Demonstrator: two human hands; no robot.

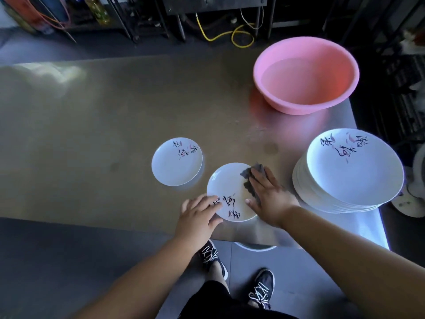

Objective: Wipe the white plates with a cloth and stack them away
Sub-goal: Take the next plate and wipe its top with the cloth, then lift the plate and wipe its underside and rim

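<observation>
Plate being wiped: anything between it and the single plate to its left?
Nothing visible does: only bare table lies between the plate being wiped and the single plate. The left hand touches its near edge; the right hand presses the cloth on it.

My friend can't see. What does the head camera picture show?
A person's right hand presses a grey cloth onto a white plate on a steel table, while the left hand touches its rim. A plate stack, another single plate and a pink basin sit nearby.
</observation>
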